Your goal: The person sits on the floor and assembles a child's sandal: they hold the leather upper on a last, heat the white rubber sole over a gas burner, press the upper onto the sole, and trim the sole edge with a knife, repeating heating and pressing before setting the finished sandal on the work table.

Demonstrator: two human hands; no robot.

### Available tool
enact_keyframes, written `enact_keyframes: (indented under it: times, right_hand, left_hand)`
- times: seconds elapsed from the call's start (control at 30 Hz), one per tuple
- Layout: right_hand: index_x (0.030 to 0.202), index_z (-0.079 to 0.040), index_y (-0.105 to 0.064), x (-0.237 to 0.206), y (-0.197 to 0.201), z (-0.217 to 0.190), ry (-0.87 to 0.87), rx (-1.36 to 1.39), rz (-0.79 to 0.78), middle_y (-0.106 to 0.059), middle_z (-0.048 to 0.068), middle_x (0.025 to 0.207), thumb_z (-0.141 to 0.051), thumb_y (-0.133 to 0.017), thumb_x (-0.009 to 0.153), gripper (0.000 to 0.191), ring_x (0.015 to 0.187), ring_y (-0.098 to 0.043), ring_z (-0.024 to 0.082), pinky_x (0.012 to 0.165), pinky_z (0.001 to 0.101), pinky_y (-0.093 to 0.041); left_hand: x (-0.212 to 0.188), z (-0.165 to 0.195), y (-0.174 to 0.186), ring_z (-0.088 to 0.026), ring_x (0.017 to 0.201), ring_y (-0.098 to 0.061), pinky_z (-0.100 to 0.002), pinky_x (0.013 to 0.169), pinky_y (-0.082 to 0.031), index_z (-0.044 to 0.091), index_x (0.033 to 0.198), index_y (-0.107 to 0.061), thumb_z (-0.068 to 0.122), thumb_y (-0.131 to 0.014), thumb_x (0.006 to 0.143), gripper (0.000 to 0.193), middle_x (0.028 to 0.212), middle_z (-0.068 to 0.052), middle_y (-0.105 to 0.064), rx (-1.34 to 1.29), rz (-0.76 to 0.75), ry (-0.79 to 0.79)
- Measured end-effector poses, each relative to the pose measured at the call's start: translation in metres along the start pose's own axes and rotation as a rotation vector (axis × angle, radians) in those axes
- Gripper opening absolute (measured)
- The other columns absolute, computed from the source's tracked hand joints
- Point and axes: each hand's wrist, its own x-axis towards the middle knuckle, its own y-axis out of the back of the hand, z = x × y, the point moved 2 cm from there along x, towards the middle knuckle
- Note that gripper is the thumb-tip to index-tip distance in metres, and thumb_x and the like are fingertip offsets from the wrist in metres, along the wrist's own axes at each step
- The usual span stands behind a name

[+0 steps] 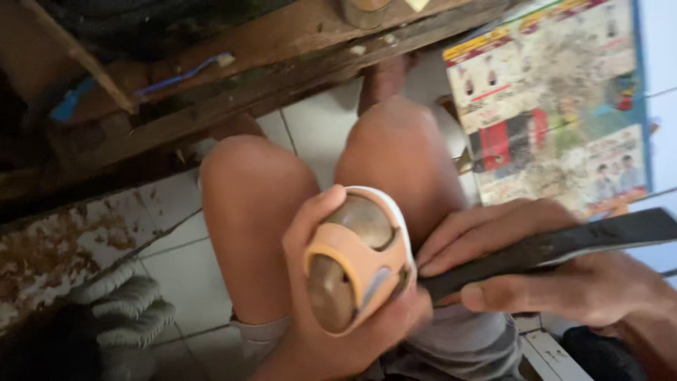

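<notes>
Left hand (331, 310) grips a tan sandal on a wooden form (360, 257); right hand (543, 271) is closed around a dark flat tool (564, 247)

A small sandal (360, 261) with peach-coloured straps and a white sole edge sat on a smooth brown wooden form that filled it, the glossy wood showing through the strap openings. It was held above the lap, toe end tilted down and to the left, cupped from below. A long, flat, dark tool (557, 247) lay nearly level, running from the right edge of the view towards the sandal, its near end pressed against the sandal's right side, at the heel, where strap met sole.
</notes>
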Motion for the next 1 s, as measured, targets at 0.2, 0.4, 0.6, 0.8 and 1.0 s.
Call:
enact_keyframes:
  times: [0.2,0.4,0.6,0.8,1.0]
  right_hand:
    - [0.114,0.007,-0.079,-0.034,-0.014,0.032,0.149,0.146,0.186,-0.071,0.024,0.122,-0.020,-0.071,0.084,0.041,0.119,-0.066,0.037,0.102,0.0449,-0.052]
    - [0.115,0.007,-0.079,-0.037,-0.046,0.035,0.076,0.172,0.338,-0.070,0.024,0.126,-0.016,-0.072,0.084,0.040,0.118,-0.070,0.037,0.102,0.0445,-0.052]
    - [0.113,0.000,-0.083,-0.028,-0.045,0.028,-0.043,-0.148,0.405,-0.073,0.016,0.122,-0.014,-0.076,0.081,0.035,0.114,-0.069,0.029,0.097,0.0406,-0.055]
    - [0.112,0.006,-0.082,-0.011,-0.035,0.020,-0.071,0.152,0.340,-0.070,0.020,0.120,-0.009,-0.075,0.082,0.033,0.106,-0.072,0.031,0.089,0.0422,-0.059]
    - [0.110,0.001,-0.083,-0.008,-0.025,0.011,-0.075,-0.098,0.232,-0.071,0.015,0.116,-0.011,-0.079,0.080,0.032,0.106,-0.067,0.027,0.089,0.0396,-0.058]
  left_hand:
    - [-0.012,0.027,-0.001,-0.027,0.119,-0.059,-0.046,0.102,-0.052,0.010,0.152,-0.025,0.036,-0.082,0.085,0.091,0.129,-0.012,-0.054,-0.397,-0.151,-0.030]
    - [-0.014,0.006,0.013,-0.032,0.107,-0.061,-0.044,0.095,-0.052,-0.005,0.142,-0.037,0.026,-0.066,0.084,0.072,0.117,-0.022,-0.057,-0.251,0.062,-0.078]
    - [-0.009,0.008,0.016,-0.028,0.104,-0.060,-0.040,0.091,-0.051,-0.005,0.144,-0.037,0.020,-0.066,0.085,0.070,0.115,-0.020,-0.057,-0.199,0.069,-0.078]
    - [0.002,0.020,0.019,-0.029,0.091,-0.065,-0.041,0.081,-0.055,-0.006,0.139,-0.037,0.021,-0.070,0.081,0.072,0.104,-0.022,-0.060,-0.202,0.007,0.060]
    - [0.005,0.025,0.016,-0.029,0.091,-0.065,-0.041,0.081,-0.055,-0.009,0.139,-0.040,0.021,-0.073,0.082,0.073,0.106,-0.022,-0.061,-0.224,-0.018,0.092]
